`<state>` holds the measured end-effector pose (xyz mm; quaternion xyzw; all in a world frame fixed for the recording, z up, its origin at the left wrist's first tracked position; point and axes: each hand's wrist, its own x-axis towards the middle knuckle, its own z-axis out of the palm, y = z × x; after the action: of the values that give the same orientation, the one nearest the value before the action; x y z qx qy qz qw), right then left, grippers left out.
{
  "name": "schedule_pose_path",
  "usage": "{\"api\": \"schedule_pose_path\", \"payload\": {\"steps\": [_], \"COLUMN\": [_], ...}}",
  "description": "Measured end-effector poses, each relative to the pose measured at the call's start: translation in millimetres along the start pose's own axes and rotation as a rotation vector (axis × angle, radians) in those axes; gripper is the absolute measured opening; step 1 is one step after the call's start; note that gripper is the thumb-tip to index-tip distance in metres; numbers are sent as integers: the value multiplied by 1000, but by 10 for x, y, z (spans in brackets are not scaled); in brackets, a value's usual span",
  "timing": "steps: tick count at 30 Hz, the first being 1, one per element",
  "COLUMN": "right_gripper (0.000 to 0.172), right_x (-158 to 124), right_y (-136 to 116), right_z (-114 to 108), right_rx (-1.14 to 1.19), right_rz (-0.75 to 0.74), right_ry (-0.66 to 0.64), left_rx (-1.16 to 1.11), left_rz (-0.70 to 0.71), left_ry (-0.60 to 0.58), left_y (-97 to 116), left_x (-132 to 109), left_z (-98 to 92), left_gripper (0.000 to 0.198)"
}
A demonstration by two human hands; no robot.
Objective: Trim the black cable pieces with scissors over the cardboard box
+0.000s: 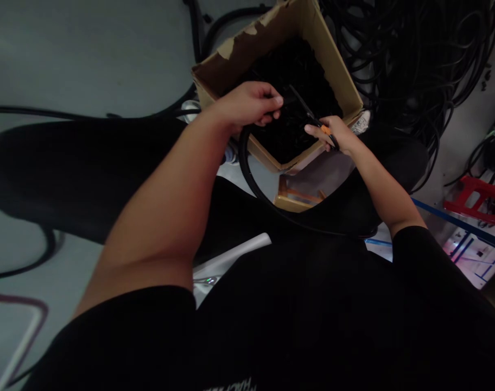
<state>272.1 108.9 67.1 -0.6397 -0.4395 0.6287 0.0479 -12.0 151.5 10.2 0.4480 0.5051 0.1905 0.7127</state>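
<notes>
The left hand (255, 104) holds a black tube (246, 169) — between thumb and fingertips (277, 114).

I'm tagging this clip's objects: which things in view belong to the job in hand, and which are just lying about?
Apparently in use:
black tube, in the left hand
scissors, in the right hand
cardboard box of dark pieces, below the hands

Apparently lying about:
red plastic item, right
pale bent bar, lower left

Unclear: dark coiled heap, upper right.
</notes>
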Motion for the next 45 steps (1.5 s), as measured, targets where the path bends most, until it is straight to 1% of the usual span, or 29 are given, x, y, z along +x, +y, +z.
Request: {"api": "schedule_pose_path", "payload": {"steps": [3, 5, 7, 8, 13, 15, 20, 25, 28, 31, 33, 36, 39, 43, 45], "right_gripper": [72, 68, 66, 65, 61, 62, 67, 63, 60, 57, 55, 55, 56, 64, 70], "right_x": [-32, -55, -73, -81, -113, -109, -26, 26, 14, -12, -30, -51, -54, -10, 25], "right_y": [-10, -25, -45, -59, -153, -168, -95, -52, -79, -126, -162, -220, -258, -217, -150], "right_z": [23, 67, 118, 141, 204, 204, 177, 159, 164, 174, 181, 201, 235, 268, 261], "right_rx": [51, 92, 115, 117, 120, 118, 121, 107, 104, 89, 82, 92, 103, 102, 90], "right_rz": [8, 1, -8, -8, 26, 25, -11, -43, -53, -31, -13, 1, 13, 6, -10], "right_ry": [-20, -44, -60, -65, -58, -47, -80, -80, -76, -62, -59, -47, -12, 19, 26], "left_rx": [-56, -102, -129, -133, -120, -115, -106, -113, -90, -89, -78, -50, -57, -64, -52], "left_rz": [4, 19, 49, 65, 93, 98, 88, 98, 115, 131, 154, 177, 162, 157, 156], "left_ry": [95, 85, 59, 49, 15, 8, -4, 2, 1, -6, 11, 38, 23, 15, 31], "left_y": [-17, -19, -12, -8, -13, -23, -17, -9, -7, -2, -1, -2, 8, 27, 23], "left_x": [39, 45, 34, 27, 9, 8, -6, 1, 1, -2, 1, 11, 11, 1, 11], "left_z": [19, 59, 95, 106, 124, 140, 188, 209, 224, 251, 273, 293, 282, 248, 232], "left_gripper": [45, 39, 38, 42, 74, 81, 86, 90, 91, 96, 96, 88, 85, 85, 80]}}
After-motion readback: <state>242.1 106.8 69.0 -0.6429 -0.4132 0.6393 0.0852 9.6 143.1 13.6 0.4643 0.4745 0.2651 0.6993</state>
